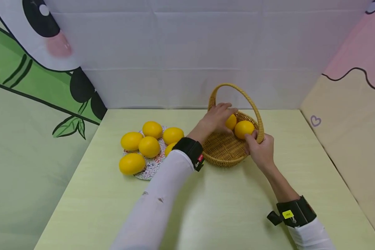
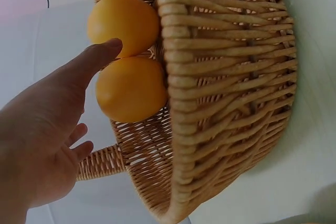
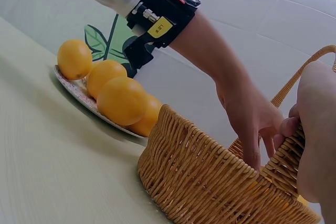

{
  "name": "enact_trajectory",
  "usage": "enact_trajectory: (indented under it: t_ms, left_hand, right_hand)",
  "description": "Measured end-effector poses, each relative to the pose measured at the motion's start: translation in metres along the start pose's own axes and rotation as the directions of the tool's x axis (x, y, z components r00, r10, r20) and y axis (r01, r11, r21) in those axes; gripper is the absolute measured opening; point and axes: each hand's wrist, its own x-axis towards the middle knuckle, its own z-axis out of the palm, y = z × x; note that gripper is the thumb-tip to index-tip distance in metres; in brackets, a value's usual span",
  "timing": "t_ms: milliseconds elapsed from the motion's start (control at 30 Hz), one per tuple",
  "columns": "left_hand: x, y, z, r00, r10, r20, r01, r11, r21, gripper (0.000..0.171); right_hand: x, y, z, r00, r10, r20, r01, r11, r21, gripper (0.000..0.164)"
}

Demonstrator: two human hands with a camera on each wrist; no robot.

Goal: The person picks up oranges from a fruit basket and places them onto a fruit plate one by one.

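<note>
A wicker basket [image 1: 224, 154] with a tall arched handle stands on the table. Two smooth yellow fruits [image 1: 244, 129] lie inside it, side by side; the left wrist view shows both fruits [image 2: 131, 88] close up. My left hand [image 1: 218, 118] reaches over the basket's left side beside them. Its thumb is extended across the face of one fruit, and the fingers are loosely bent with nothing visibly gripped. At the basket's right side, my right hand [image 1: 261, 150] grips the rim near the handle's base. In the right wrist view, its fingers curl over the wicker edge.
Left of the basket, a patterned plate [image 1: 147, 172] bears several more yellow fruits [image 1: 149, 147]; my left forearm partly covers one. A pale wall [image 1: 187, 86] stands behind the table [image 1: 231, 208], with printed panels on both sides.
</note>
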Motion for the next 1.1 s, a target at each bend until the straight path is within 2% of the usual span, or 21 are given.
enact_trajectory:
  t_ms: [133, 267, 400, 500, 633, 733, 933, 1100]
  left_hand:
    - [0.003, 0.000, 0.006, 1.000, 0.009, -0.003, -0.009, 1.000, 0.012, 0.098]
    - [0.009, 0.000, 0.013, 1.000, 0.021, -0.002, -0.021, 0.998, 0.065, 0.097]
    - [0.033, -0.009, 0.032, 1.000, 0.012, 0.027, -0.014, 0.997, 0.072, 0.099]
    - [0.040, -0.010, 0.039, 0.999, 0.000, 0.047, -0.003, 0.998, 0.057, 0.098]
    - [0.021, 0.003, 0.025, 0.998, -0.001, 0.058, -0.002, 0.998, 0.065, 0.092]
    - [0.019, 0.006, 0.024, 0.998, -0.013, 0.060, 0.009, 0.998, 0.066, 0.091]
    - [0.050, -0.009, 0.054, 0.997, -0.032, 0.069, 0.032, 0.999, 0.000, 0.083]
    - [0.062, -0.016, 0.067, 0.994, -0.026, 0.108, 0.027, 1.000, -0.003, 0.077]
  right_hand:
    - [0.000, 0.001, 0.000, 1.000, -0.005, 0.001, 0.005, 1.000, 0.003, 0.042]
    - [0.000, 0.002, 0.000, 1.000, -0.015, 0.002, 0.015, 1.000, 0.001, 0.042]
    - [0.001, 0.002, -0.001, 1.000, -0.017, 0.000, 0.017, 1.000, 0.003, 0.042]
    - [0.001, 0.002, -0.001, 1.000, -0.013, -0.002, 0.013, 1.000, 0.006, 0.042]
    - [0.001, 0.002, -0.001, 1.000, -0.006, -0.002, 0.006, 1.000, 0.001, 0.042]
    - [0.001, 0.002, 0.000, 1.000, -0.006, 0.000, 0.006, 1.000, -0.005, 0.042]
    - [0.001, 0.002, -0.001, 1.000, -0.011, 0.002, 0.011, 1.000, 0.011, 0.043]
    - [0.001, 0.002, -0.001, 1.000, -0.008, 0.002, 0.008, 1.000, 0.015, 0.043]
